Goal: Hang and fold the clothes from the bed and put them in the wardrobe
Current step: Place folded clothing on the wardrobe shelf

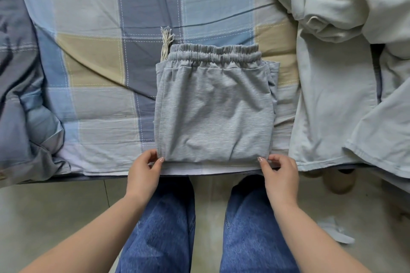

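Head cam: folded grey sweatpants (pixel 214 108) sit at near edge of bed (pixel 93 68), waistband far side | left hand (pixel 143 173) grip pinches near-left corner, right hand (pixel 280 175) grip pinches near-right | frayed drawstring (pixel 166 42) pokes out top-left | pale garment (pixel 332 106) heaped just right | crumpled plaid duvet (pixel 20 95) left | tan shoes (pixel 339 180) on floor

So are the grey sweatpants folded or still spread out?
Folded: the grey sweatpants lie as a compact layered rectangle, waistband on top, left hand and right hand pinching the near corners.
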Motion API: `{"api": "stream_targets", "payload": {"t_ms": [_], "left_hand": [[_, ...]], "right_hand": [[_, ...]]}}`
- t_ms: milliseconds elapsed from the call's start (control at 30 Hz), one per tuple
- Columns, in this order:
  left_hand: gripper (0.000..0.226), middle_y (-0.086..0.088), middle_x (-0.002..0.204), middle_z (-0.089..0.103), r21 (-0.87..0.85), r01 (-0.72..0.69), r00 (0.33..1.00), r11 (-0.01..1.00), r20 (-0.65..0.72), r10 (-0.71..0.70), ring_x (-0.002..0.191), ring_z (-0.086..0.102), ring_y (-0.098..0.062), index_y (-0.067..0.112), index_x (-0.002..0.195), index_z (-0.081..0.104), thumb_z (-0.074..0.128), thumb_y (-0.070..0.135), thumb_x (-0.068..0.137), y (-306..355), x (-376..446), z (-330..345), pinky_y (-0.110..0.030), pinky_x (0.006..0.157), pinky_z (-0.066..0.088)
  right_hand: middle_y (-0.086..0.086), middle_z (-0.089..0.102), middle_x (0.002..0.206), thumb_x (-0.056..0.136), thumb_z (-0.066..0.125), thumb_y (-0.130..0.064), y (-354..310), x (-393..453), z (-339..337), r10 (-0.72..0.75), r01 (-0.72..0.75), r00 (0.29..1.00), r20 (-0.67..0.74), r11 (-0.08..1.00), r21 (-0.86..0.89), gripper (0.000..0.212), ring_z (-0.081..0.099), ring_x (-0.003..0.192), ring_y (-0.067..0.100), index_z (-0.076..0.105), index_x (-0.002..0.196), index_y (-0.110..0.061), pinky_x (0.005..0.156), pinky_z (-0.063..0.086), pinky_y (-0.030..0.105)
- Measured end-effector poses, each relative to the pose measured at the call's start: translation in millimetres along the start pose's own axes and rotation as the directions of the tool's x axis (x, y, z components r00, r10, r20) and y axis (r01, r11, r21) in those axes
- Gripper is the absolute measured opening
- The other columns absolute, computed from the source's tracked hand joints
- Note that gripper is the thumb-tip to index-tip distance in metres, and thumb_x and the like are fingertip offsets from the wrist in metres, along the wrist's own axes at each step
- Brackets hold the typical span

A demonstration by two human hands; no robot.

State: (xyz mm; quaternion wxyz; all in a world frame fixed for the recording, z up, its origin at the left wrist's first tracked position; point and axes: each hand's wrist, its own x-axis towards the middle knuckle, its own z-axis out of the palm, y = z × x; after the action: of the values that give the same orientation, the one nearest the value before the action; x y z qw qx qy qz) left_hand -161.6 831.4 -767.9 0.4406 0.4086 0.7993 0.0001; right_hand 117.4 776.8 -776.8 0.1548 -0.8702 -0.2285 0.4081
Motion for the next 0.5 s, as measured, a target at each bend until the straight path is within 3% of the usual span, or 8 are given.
{"api": "stream_targets", "payload": {"t_ms": [167,300,400,500], "left_hand": [[0.008,-0.001,0.092,0.068,-0.035,0.073,0.988,0.997,-0.133,-0.077,0.091,0.061,-0.021,0.013,0.096,0.065,0.060,0.010,0.091,-3.1,7.3,-2.6,-0.031,0.079,0.042],[0.014,-0.001,0.093,0.065,0.011,0.045,0.997,0.999,-0.061,-0.045,0.096,0.062,-0.026,0.017,0.097,0.062,0.062,0.006,0.088,-6.5,11.4,-7.9,-0.033,0.082,0.043],[0.036,-0.006,0.113,0.056,0.156,-0.149,0.980,0.976,-0.110,0.167,0.113,0.049,-0.024,0.010,0.118,0.055,0.064,0.008,0.084,3.1,4.9,-6.9,-0.037,0.100,0.037],[0.049,-0.011,0.134,0.047,0.254,-0.490,0.847,0.834,-0.089,0.525,0.129,0.036,-0.023,0.007,0.127,0.050,0.054,0.026,0.081,34.0,4.5,-3.3,-0.035,0.111,0.024]], "right_hand": [[0.004,0.058,0.090,0.081,0.073,-0.013,11.9,12.9,-20.6,-0.095,0.092,0.995,-0.023,0.991,-0.099,0.007,0.057,0.086,0.022,0.066,0.078,-0.012,0.076,0.034,0.019],[0.001,0.058,0.089,0.081,0.073,-0.013,15.4,14.4,-38.9,-0.121,0.129,0.991,0.061,0.980,-0.151,0.008,0.058,0.086,0.022,0.065,0.079,-0.016,0.074,0.034,0.018],[-0.001,0.054,0.102,0.081,0.072,-0.014,-4.1,13.7,-37.0,-0.225,0.228,0.974,0.040,0.966,-0.122,0.018,0.056,0.098,0.022,0.063,0.097,-0.017,0.087,0.042,0.030],[0.007,0.047,0.134,0.087,0.065,-0.022,-42.7,18.6,-21.0,-0.490,0.501,0.866,0.102,0.846,-0.181,0.038,0.039,0.127,0.022,0.057,0.123,-0.011,0.107,0.027,0.030]]}}
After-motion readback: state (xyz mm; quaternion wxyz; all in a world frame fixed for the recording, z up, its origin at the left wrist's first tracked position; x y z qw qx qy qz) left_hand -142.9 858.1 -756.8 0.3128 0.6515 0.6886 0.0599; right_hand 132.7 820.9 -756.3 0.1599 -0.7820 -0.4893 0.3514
